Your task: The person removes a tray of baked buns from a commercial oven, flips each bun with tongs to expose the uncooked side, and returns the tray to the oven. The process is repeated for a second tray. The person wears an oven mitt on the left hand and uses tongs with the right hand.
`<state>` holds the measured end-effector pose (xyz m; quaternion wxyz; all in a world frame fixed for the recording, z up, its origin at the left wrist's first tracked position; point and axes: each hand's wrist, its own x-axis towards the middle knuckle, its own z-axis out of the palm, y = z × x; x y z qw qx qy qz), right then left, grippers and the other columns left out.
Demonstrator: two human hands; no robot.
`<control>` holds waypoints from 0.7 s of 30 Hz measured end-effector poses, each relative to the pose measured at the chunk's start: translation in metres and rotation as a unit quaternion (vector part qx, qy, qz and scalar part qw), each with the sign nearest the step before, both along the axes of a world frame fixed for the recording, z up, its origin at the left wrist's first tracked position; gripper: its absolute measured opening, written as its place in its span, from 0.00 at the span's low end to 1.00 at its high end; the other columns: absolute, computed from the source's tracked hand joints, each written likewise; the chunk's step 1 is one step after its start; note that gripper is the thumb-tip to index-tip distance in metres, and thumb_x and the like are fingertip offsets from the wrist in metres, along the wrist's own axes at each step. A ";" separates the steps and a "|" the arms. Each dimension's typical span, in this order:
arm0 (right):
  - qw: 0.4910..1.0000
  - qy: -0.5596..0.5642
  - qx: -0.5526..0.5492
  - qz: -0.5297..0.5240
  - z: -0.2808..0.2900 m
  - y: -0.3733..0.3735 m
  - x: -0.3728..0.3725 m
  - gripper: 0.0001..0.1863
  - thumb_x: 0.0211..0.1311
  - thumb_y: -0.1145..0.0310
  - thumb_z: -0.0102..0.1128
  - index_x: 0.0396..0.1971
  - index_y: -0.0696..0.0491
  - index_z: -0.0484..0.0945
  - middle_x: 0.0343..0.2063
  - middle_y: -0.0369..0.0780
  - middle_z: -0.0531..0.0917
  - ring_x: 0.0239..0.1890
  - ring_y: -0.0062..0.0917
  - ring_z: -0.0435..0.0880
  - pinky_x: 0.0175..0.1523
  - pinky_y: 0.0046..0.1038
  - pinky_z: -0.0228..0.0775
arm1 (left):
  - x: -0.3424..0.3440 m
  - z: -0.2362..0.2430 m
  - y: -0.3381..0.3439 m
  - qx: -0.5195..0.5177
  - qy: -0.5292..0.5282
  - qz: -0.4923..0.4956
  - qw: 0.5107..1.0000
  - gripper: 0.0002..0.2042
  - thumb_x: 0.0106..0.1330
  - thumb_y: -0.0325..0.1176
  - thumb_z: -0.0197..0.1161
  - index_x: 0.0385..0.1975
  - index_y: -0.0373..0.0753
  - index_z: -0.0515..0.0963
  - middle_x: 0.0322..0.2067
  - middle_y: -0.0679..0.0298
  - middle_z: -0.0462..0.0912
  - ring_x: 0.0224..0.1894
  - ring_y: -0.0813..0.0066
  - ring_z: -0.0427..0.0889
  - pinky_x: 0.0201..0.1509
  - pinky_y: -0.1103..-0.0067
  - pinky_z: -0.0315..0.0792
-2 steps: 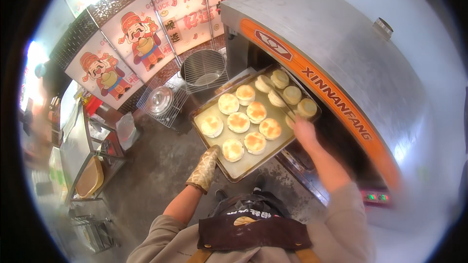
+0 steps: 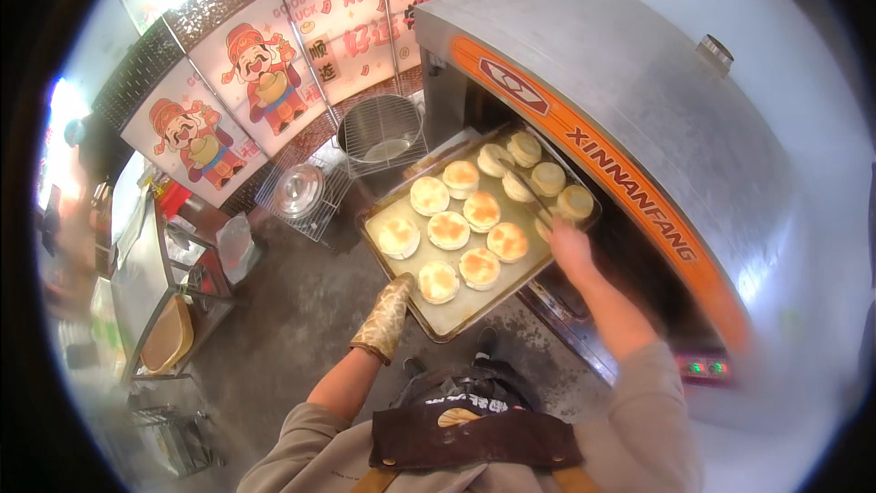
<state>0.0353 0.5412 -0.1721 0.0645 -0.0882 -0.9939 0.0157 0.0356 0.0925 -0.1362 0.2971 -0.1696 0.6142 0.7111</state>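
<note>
A baking tray of round buns juts from the oven mouth. My left hand, in a patterned oven mitt, grips its near left corner. Browned buns cover the near and left part; paler buns sit at the far right, by the oven. My bare right hand is closed around what look like slim metal tongs. They reach over the pale buns, their far end beside one of them. The right hand partly covers a bun at the tray's right edge.
The steel oven with an orange front band rises on the right. Beyond the tray stand a round pot under a wire rack and a glass lid on another rack. At the left is a metal worktable.
</note>
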 end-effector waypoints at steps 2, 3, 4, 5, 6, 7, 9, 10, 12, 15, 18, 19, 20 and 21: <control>0.998 -0.056 0.003 -0.020 0.013 -0.011 0.018 0.26 0.81 0.51 0.67 0.63 0.58 0.79 0.41 0.51 0.89 0.40 0.43 0.96 0.42 0.42 0.90 | 0.002 0.005 -0.003 -0.010 -0.027 0.007 1.000 0.31 0.85 0.51 0.64 0.74 0.30 0.78 0.65 0.56 0.87 0.64 0.67 0.84 0.71 0.70 0.77; 0.999 -0.044 0.003 -0.020 0.021 -0.017 0.031 0.26 0.81 0.52 0.68 0.63 0.58 0.78 0.42 0.51 0.89 0.40 0.44 0.96 0.42 0.42 0.90 | 0.004 0.008 -0.005 0.007 -0.007 -0.001 1.000 0.30 0.85 0.50 0.63 0.74 0.30 0.78 0.65 0.56 0.87 0.65 0.68 0.84 0.72 0.70 0.77; 0.998 -0.048 0.002 -0.031 0.028 -0.022 0.047 0.26 0.80 0.53 0.69 0.63 0.58 0.78 0.42 0.51 0.89 0.40 0.44 0.96 0.42 0.42 0.90 | 0.003 0.010 -0.007 0.027 0.004 -0.008 1.000 0.30 0.86 0.50 0.63 0.74 0.30 0.78 0.65 0.56 0.87 0.64 0.68 0.84 0.72 0.71 0.77; 0.997 -0.058 0.002 -0.047 0.036 -0.027 0.066 0.26 0.80 0.53 0.69 0.63 0.58 0.77 0.43 0.51 0.89 0.40 0.45 0.96 0.42 0.43 0.90 | 0.003 0.012 -0.009 0.048 0.004 -0.013 0.999 0.29 0.86 0.49 0.63 0.74 0.30 0.78 0.65 0.56 0.87 0.64 0.69 0.84 0.72 0.71 0.77; 0.996 -0.060 0.007 -0.071 0.044 -0.034 0.086 0.27 0.79 0.54 0.71 0.63 0.58 0.77 0.45 0.51 0.89 0.41 0.47 0.95 0.44 0.43 0.90 | 0.004 0.012 -0.012 0.066 -0.001 -0.012 0.998 0.28 0.86 0.48 0.63 0.73 0.30 0.78 0.65 0.57 0.87 0.65 0.70 0.84 0.73 0.72 0.76; 0.995 -0.059 0.000 -0.081 0.053 -0.039 0.107 0.27 0.78 0.54 0.72 0.62 0.58 0.77 0.44 0.52 0.89 0.42 0.48 0.95 0.44 0.43 0.90 | 0.002 0.012 -0.015 0.061 0.007 -0.038 0.997 0.30 0.87 0.49 0.61 0.75 0.30 0.76 0.68 0.56 0.84 0.68 0.68 0.81 0.76 0.71 0.73; 0.992 -0.062 -0.019 -0.109 0.070 -0.048 0.147 0.27 0.77 0.53 0.72 0.62 0.59 0.78 0.43 0.53 0.89 0.43 0.49 0.95 0.45 0.44 0.89 | -0.001 0.010 -0.022 0.072 0.013 -0.090 0.993 0.32 0.88 0.51 0.58 0.80 0.31 0.70 0.75 0.55 0.79 0.76 0.64 0.76 0.81 0.68 0.69; 0.994 -0.025 -0.038 -0.097 0.079 -0.053 0.165 0.27 0.78 0.52 0.72 0.61 0.60 0.79 0.41 0.52 0.89 0.40 0.47 0.94 0.44 0.43 0.89 | -0.001 0.007 -0.024 0.072 0.013 -0.085 0.994 0.32 0.88 0.51 0.58 0.80 0.31 0.70 0.75 0.54 0.79 0.75 0.64 0.77 0.81 0.69 0.70; 0.990 0.026 -0.087 -0.104 0.096 -0.063 0.199 0.28 0.80 0.51 0.72 0.60 0.61 0.81 0.36 0.49 0.89 0.33 0.41 0.93 0.42 0.42 0.88 | 0.001 0.002 -0.024 0.075 -0.007 -0.072 0.995 0.32 0.89 0.50 0.58 0.80 0.31 0.70 0.75 0.54 0.79 0.74 0.64 0.78 0.80 0.69 0.72; 0.712 -0.136 -0.596 -0.345 0.124 -0.063 0.215 0.29 0.83 0.47 0.69 0.59 0.63 0.83 0.29 0.42 0.86 0.23 0.26 0.84 0.37 0.37 0.85 | -0.001 -0.004 -0.018 0.119 -0.017 -0.042 0.992 0.31 0.89 0.48 0.59 0.81 0.32 0.69 0.76 0.53 0.77 0.74 0.64 0.78 0.80 0.69 0.73; 0.526 -0.159 -0.756 -0.356 0.138 -0.061 0.210 0.29 0.87 0.46 0.65 0.57 0.62 0.82 0.28 0.38 0.82 0.18 0.17 0.72 0.26 0.23 0.74 | 0.001 -0.006 -0.016 0.134 -0.026 -0.014 0.990 0.31 0.86 0.47 0.63 0.78 0.30 0.72 0.69 0.53 0.83 0.71 0.66 0.80 0.79 0.69 0.73; 0.472 -0.170 -0.784 -0.366 0.139 -0.058 0.205 0.28 0.87 0.46 0.64 0.56 0.62 0.82 0.28 0.38 0.82 0.18 0.16 0.71 0.24 0.21 0.71 | 0.001 -0.006 -0.016 0.127 -0.027 -0.015 0.991 0.31 0.86 0.47 0.63 0.78 0.30 0.72 0.69 0.53 0.83 0.71 0.65 0.80 0.79 0.69 0.72; 0.451 -0.179 -0.797 -0.360 0.138 -0.054 0.200 0.27 0.88 0.47 0.63 0.55 0.61 0.82 0.28 0.38 0.81 0.19 0.15 0.71 0.22 0.15 0.67 | 0.001 -0.005 -0.017 0.120 -0.018 -0.029 0.992 0.32 0.86 0.49 0.63 0.78 0.30 0.72 0.70 0.53 0.82 0.72 0.65 0.79 0.80 0.69 0.72; 0.436 -0.186 -0.804 -0.359 0.136 -0.049 0.195 0.27 0.88 0.47 0.62 0.55 0.61 0.82 0.28 0.38 0.82 0.19 0.15 0.70 0.21 0.15 0.66 | 0.002 -0.004 -0.018 0.114 -0.015 -0.032 0.993 0.32 0.86 0.49 0.63 0.78 0.30 0.72 0.70 0.54 0.82 0.72 0.65 0.80 0.79 0.69 0.72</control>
